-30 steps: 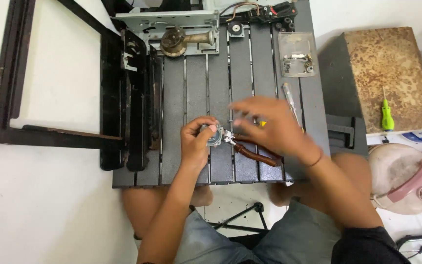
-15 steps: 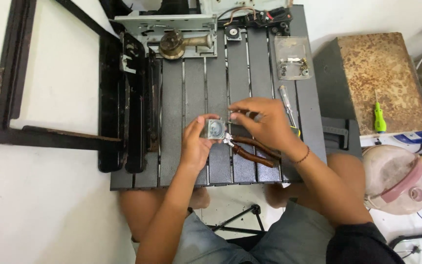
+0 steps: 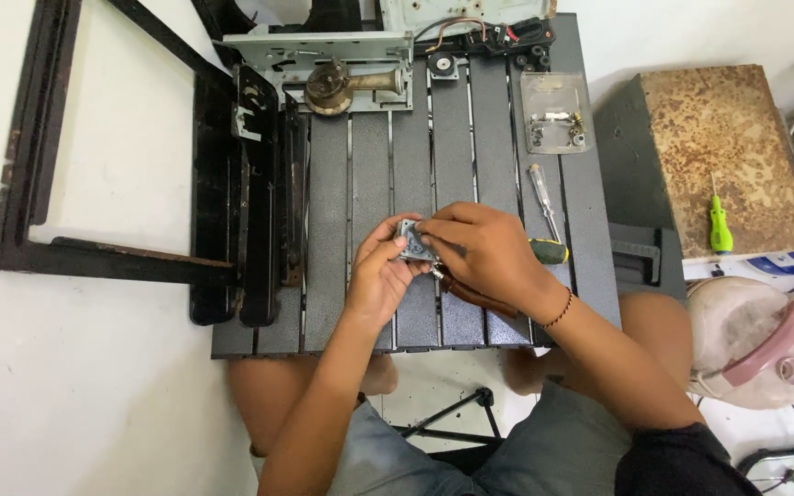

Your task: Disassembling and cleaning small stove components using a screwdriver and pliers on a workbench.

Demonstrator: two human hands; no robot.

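Small grey metal part [image 3: 411,241], squarish, sits over the middle of the dark slatted table [image 3: 369,165], held up between both hands. Its underside & finer detail are too small to tell.

Left hand [image 3: 379,276] curls round the part from the left/near side, thumb & fingers closed on its edge. Right hand [image 3: 484,257] comes in from the right, fingers bent & pinched onto the part's top right; what the fingertips grip exactly can't be made out. Just under the right hand, a tool w/ reddish handles [image 3: 470,296] lies on the slats, mostly hidden by the palm.

Right of the hands, a screwdriver [image 3: 544,211] w/ clear shaft end & dark/yellow handle lies on the table, handle touching or just beside the right hand. Farther away, near the table's far right corner, a clear plastic tray [image 3: 555,112] holds small screws & bits.

Far edge: a grey metal chassis [image 3: 323,50] w/ a brass-coloured round piece [image 3: 328,87] against it, plus wires and black parts to its right. Black metal frame [image 3: 140,165] hangs off the table's left side onto the white floor.

Right of table: rusty brown box [image 3: 728,156] w/ a green-handled screwdriver [image 3: 719,230] on top. Nearer, a cloudy plastic jar w/ pink band [image 3: 751,344].
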